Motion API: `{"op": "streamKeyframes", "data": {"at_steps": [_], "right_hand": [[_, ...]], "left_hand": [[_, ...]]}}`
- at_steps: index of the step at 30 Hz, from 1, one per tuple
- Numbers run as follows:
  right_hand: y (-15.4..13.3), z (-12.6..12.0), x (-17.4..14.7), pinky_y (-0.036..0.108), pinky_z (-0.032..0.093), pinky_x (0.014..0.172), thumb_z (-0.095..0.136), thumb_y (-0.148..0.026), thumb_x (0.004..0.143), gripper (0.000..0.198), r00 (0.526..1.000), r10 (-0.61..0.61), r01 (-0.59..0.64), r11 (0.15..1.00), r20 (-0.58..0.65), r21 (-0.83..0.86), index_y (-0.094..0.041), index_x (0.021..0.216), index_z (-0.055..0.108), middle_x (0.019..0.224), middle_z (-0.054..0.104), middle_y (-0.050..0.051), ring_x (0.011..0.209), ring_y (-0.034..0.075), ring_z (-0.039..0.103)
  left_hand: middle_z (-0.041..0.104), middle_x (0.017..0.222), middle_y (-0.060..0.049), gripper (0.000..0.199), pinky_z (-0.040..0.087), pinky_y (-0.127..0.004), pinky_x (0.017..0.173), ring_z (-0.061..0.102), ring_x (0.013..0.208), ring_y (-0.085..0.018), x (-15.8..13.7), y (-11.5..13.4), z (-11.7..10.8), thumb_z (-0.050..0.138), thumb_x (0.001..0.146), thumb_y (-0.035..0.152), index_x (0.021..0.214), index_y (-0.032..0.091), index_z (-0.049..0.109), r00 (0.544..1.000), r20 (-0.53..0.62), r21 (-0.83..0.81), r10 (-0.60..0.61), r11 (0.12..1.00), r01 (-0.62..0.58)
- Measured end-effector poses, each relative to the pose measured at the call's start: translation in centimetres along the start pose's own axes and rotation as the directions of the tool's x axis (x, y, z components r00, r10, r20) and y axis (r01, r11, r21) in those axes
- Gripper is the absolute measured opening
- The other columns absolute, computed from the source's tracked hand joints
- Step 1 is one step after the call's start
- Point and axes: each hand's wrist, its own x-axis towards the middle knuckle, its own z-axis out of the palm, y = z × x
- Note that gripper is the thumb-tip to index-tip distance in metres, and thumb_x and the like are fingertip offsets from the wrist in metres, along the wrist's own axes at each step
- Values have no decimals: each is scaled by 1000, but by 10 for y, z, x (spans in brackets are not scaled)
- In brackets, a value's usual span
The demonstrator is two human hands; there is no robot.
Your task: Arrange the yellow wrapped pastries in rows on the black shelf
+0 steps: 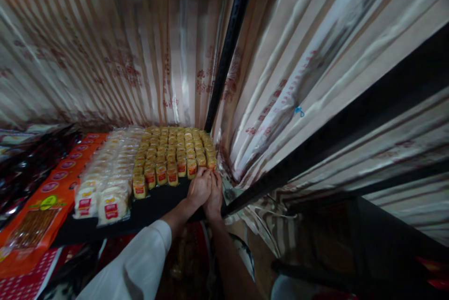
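Several small yellow snack packets [171, 150], clear-wrapped with red labels, stand in tight rows on a dark shelf [161, 204]. My left hand [199, 188] and my right hand [212, 194] meet side by side at the front right corner of these rows. Both have bent fingers closed at the end packet [210, 163], whose top shows just above my fingertips. The rest of it is hidden behind my hands. Left of the yellow rows lie white round snack packs [112, 204] in clear wrap, also with red labels.
Orange snack bags [49, 211] lie overlapped farther left, beside dark shiny packages [31, 164]. A black upright post [228, 52] rises behind the shelf corner, and a black bar [315, 136] slants across the right. Striped curtains [140, 47] hang behind.
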Motion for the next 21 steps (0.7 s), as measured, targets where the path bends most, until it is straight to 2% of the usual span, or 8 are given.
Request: {"op": "streamKeyframes", "data": {"at_steps": [4,8,11,13,15,17,19,21], "right_hand": [[-5,-5,0,44,36,101,37,-16,84,44,999,-17,17,1000,-40,18,-18,127,45,125,46,13,120,22,42],[-16,-13,2,42,38,99,35,-15,82,39,995,-65,66,998,-77,2,-14,117,52,122,45,15,118,22,43],[-30,-18,2,39,41,96,32,-12,81,38,992,-81,82,997,-97,9,-12,113,53,121,46,15,115,20,44],[-44,-23,-6,40,37,100,34,-14,83,36,994,-71,73,997,-85,20,-11,114,52,119,49,16,116,20,44],[-61,-27,-23,37,42,94,36,-19,86,33,997,-48,56,992,-68,113,-12,115,51,110,55,14,103,17,53],[-77,-31,-51,32,48,83,37,-23,88,32,999,-26,18,969,27,245,-14,116,49,101,61,10,87,15,61],[-87,-28,-87,30,50,79,40,-25,88,27,976,-47,-11,964,211,267,-16,107,56,89,66,7,82,15,63],[-90,-19,-124,31,49,83,44,-25,85,24,881,-96,-9,976,463,219,-19,100,62,94,68,7,89,17,63]], "left_hand": [[54,113,-11,39,45,-29,94,56,99,-17,-5,1,-4,34,85,17,117,15,55,1000,12,53,-25,998,25],[55,114,-8,38,44,-29,94,55,101,-15,-35,2,-15,38,80,10,113,18,56,997,-69,25,-39,999,41],[56,106,-7,38,48,-27,86,57,89,-12,-79,1,-26,37,77,6,107,17,58,991,-131,-62,-35,998,27],[58,101,-7,36,48,-27,83,57,86,-12,-117,-3,-32,36,78,6,103,17,59,988,-140,-113,-62,993,46],[60,97,-6,32,47,-29,85,57,91,-14,-155,-10,-38,38,78,7,97,17,62,982,-126,-142,-139,983,120],[63,98,-6,30,45,-31,88,56,96,-16,-190,-24,-42,41,77,7,94,17,63,959,-102,-166,-266,955,247],[65,99,-6,30,44,-31,90,57,98,-16,-216,-45,-46,42,75,6,92,17,64,866,-74,-199,-494,858,473],[68,98,-6,29,45,-27,88,60,95,-15,-232,-70,-48,45,73,5,90,16,66,661,0,-224,-750,644,731]]}}
